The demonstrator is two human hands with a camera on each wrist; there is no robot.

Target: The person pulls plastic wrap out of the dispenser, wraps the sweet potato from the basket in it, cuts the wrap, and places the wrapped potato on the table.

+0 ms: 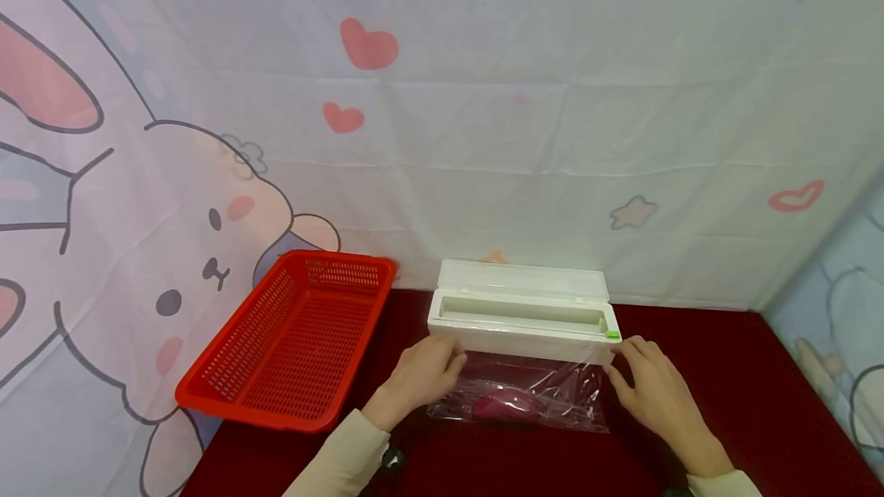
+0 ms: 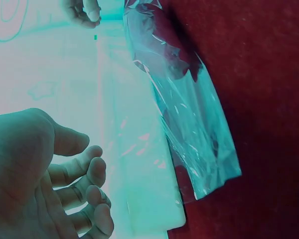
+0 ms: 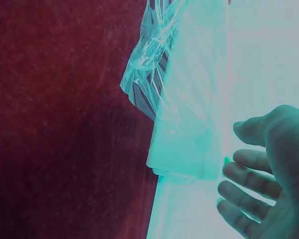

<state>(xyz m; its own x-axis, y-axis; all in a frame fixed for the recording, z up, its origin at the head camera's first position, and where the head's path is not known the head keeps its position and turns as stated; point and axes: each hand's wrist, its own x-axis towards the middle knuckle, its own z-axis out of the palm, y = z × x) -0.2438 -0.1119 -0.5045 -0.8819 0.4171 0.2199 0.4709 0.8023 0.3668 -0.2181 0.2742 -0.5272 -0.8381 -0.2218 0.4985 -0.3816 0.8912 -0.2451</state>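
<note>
A white cling film dispenser (image 1: 511,343) stands with its lid (image 1: 521,280) raised at the back. Clear film (image 1: 576,414) comes down over its front onto the table. Under that film lies a dark pink rounded object (image 1: 507,405), its kind obscured by wrinkles and glare. My left hand (image 1: 420,371) is at the dispenser's left front corner, fingers loosely bent and holding nothing in the left wrist view. At the right front corner is my right hand (image 1: 652,386), its fingertips close to the green slider (image 1: 611,334). The right wrist view shows those fingers spread and loosely bent with nothing between them.
A red plastic basket (image 1: 252,414) sits to the left, with bare slotted walls and floor showing. The table has a dark red cloth (image 1: 753,397). Right behind the dispenser hangs a printed fabric backdrop (image 1: 483,198), and another fabric side (image 1: 829,343) bounds the right.
</note>
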